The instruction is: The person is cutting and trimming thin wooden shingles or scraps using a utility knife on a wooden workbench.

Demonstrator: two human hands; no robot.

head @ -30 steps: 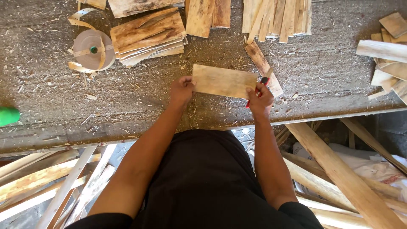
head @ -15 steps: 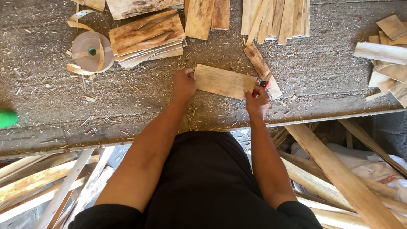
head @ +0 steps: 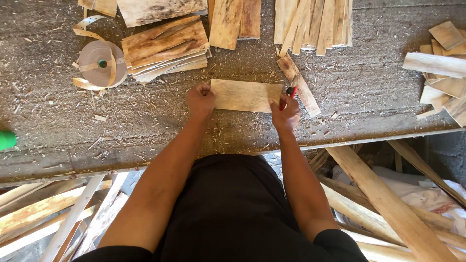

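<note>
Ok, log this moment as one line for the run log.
left hand: pressing veneer sheet edge | right hand: gripping red tool at sheet's other edge | sheet flat on workbench

wood scraps on a dusty tabletop (head: 369,97)
a tape roll (head: 101,64) lies far left beside a veneer stack (head: 165,46); slats (head: 313,22) lie at the top, offcuts (head: 444,73) at right.

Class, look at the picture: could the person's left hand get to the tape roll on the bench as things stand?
Probably yes. The left hand rests on the veneer sheet's left end, and only bare, chip-strewn bench lies between it and the tape roll, up and to the left. It would have to let go first.
</note>
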